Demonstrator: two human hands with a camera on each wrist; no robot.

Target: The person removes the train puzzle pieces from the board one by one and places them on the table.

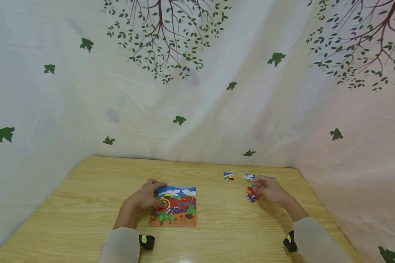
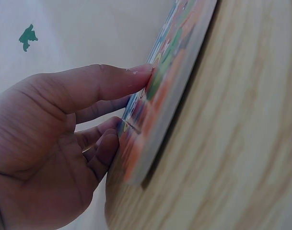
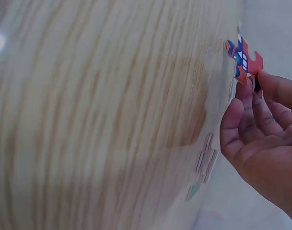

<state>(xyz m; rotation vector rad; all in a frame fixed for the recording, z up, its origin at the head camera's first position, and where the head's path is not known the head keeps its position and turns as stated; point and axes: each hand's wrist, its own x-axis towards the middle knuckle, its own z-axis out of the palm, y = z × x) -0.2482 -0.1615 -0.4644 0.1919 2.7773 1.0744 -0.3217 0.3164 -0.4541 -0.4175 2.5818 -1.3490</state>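
Note:
A square train jigsaw puzzle (image 1: 181, 221) lies on the table, its picture showing a red train, trees and clouds. My left hand (image 1: 144, 197) holds it at the left side. In the left wrist view the thumb of that hand (image 2: 64, 96) presses on the puzzle's (image 2: 165, 103) face, while the other fingers are at its edge. To the right, my right hand (image 1: 272, 190) pinches a jigsaw piece (image 1: 251, 193). Seen from the right wrist, this piece (image 3: 249, 62) is red and blue with knobs and notches, gripped between thumb and fingers.
At the far right of the wooden table (image 1: 214, 241) lie loose jigsaw pieces, one blue and white piece (image 1: 249, 177) by my right hand and another piece (image 1: 228, 176) left of it. A pale curtain (image 1: 197, 138) printed with leaves hangs behind the table.

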